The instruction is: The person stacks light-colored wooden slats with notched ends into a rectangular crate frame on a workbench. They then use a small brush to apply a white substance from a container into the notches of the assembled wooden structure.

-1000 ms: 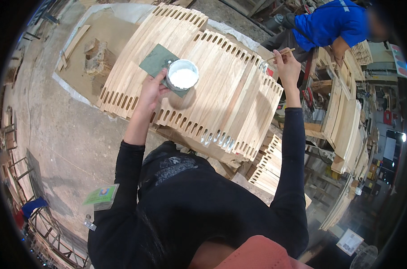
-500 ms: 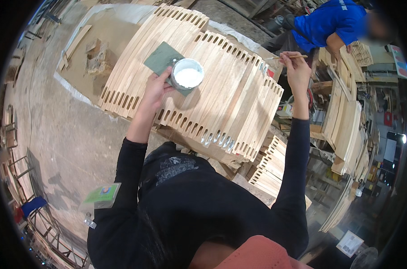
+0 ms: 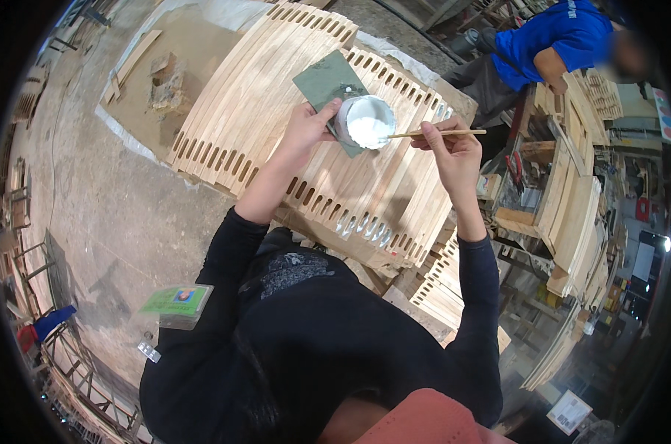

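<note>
My left hand [image 3: 307, 132] is closed around a small round tub [image 3: 370, 122] of white paste, tilted toward the right. Against the tub lies a dark green rectangular sheet [image 3: 329, 78], seemingly held along with it. A thin wooden stick [image 3: 454, 132], perhaps a brush handle, is pinched in my right hand [image 3: 456, 152]; its tip is at the tub's mouth, by the white paste. Beneath both hands lie pale wooden slats [image 3: 269, 96], side by side, with oval slots along both ends. White paste shows around several slots [image 3: 365, 224] at the near end.
Brown sheeting [image 3: 139, 89] with a wood block [image 3: 167, 89] lies left of the slats. More slotted slats [image 3: 435, 285] sit lower, near my right elbow. At the far right a person in a blue shirt [image 3: 554, 41] bends over stacked timber [image 3: 565, 185].
My left hand has moved right with the tub and green sheet, tilting the tub. My right hand has come down and left, bringing the stick's tip to the tub.
</note>
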`<action>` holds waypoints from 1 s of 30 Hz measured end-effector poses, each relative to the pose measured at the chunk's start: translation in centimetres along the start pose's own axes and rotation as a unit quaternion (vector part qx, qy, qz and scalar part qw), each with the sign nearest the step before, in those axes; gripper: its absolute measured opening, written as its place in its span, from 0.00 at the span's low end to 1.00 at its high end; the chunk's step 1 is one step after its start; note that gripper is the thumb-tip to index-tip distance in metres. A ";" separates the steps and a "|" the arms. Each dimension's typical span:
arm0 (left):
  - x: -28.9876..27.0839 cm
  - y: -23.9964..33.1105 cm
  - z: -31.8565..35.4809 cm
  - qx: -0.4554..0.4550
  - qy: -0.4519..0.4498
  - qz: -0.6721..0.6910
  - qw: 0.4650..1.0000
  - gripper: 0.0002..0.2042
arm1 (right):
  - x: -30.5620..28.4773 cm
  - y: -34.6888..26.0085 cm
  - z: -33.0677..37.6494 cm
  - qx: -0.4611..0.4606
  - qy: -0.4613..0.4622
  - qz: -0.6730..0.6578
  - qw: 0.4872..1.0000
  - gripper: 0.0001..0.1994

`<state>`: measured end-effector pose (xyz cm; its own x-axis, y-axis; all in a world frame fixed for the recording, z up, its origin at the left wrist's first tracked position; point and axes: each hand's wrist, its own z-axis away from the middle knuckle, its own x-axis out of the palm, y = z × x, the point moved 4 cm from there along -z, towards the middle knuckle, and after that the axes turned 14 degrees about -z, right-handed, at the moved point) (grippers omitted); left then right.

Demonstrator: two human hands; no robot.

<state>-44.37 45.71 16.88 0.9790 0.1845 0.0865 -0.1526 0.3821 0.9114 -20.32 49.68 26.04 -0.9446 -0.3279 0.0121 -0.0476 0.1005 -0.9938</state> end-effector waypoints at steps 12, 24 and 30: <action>0.8 -0.8 -0.8 -0.008 0.003 0.032 0.999 0.15 | -2.6 2.5 -1.1 0.138 0.125 -0.176 0.967 0.13; 1.0 -0.7 -1.1 -0.014 0.007 0.035 0.999 0.17 | -7.4 2.7 -3.8 0.051 0.140 -0.170 0.974 0.11; -0.8 -1.4 -0.6 -0.025 0.031 0.024 0.999 0.16 | -10.2 1.8 -6.7 -0.108 0.206 0.077 0.970 0.11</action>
<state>-44.99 45.57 15.32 0.9605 0.2587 0.1021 -0.2064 0.4170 0.8852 -12.93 59.48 24.89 -0.9934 0.1048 -0.0468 0.0789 0.3273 -0.9416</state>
